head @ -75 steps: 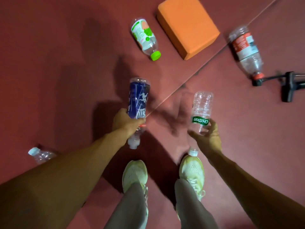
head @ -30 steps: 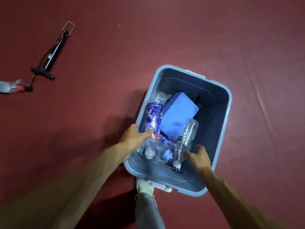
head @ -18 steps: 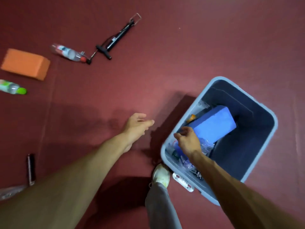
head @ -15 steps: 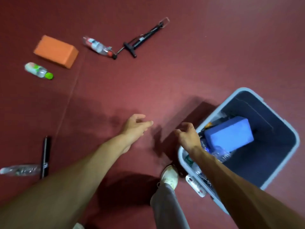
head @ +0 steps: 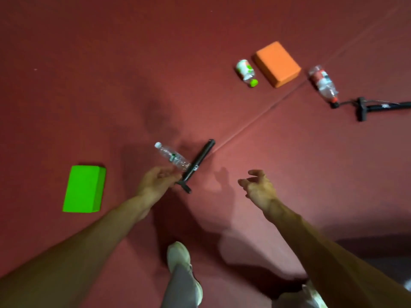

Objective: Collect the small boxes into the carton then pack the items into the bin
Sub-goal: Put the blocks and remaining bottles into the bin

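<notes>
- Near block (head: 84, 188) lies left of near bottle (head: 172, 157), which rests against near pump (head: 198, 162)
- Far block (head: 278, 63) sits between small bottle (head: 245, 71), on its left, and long bottle (head: 323, 86), on its right
- Far pump (head: 382, 107) lies just right of long bottle

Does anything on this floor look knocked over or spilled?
Three bottles lie on their sides: a clear bottle against a black pump, a green-capped bottle beside the orange block, a red-labelled bottle by a second pump. No spill shows.

The one camera rides on the person's head and is tipped steeply down at the red floor (head: 89, 63). Both forearms enter from the bottom edge, with the left hand (head: 155, 183) and right hand (head: 259, 188) mid-frame, close to the lens. A shoe (head: 178, 254) sits straight below; the wide view reaches the orange block (head: 277, 63), farther off at upper right.
</notes>
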The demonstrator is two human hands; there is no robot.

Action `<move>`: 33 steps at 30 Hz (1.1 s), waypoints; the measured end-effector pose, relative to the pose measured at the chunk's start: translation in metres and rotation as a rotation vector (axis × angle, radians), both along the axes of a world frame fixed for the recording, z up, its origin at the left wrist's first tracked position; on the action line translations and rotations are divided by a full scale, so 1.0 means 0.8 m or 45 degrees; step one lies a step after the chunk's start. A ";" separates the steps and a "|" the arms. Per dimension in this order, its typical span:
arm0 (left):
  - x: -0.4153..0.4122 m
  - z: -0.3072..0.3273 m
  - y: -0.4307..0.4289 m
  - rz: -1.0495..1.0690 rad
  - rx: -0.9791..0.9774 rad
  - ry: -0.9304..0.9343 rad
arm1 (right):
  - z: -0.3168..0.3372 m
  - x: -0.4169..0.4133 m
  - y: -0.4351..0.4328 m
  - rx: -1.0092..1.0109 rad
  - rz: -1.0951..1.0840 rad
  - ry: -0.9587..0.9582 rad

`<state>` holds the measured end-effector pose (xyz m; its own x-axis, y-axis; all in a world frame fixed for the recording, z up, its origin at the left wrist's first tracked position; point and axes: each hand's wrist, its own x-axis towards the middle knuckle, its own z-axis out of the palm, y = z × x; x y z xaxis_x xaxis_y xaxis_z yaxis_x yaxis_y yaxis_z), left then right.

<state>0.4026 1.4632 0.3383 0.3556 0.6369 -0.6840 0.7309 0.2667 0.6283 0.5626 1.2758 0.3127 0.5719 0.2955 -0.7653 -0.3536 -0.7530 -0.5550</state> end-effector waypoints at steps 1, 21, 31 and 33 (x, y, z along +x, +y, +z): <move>-0.035 0.000 0.031 0.057 0.001 0.012 | -0.001 -0.021 0.037 0.008 0.037 0.006; -0.247 -0.116 0.277 0.740 0.034 0.167 | -0.096 -0.165 0.371 -0.112 0.800 -0.019; -0.412 -0.273 0.394 0.708 -0.015 0.188 | -0.247 -0.332 0.514 -0.194 0.981 -0.038; -0.447 -0.306 0.420 0.747 -0.068 0.171 | -0.288 -0.375 0.543 -0.218 0.993 -0.037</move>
<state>0.0449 1.7989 0.0932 -0.1364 0.6641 -0.7351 0.5242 0.6780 0.5152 0.2629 1.7100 0.0823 0.2695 0.4983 -0.8240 0.3230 -0.8529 -0.4101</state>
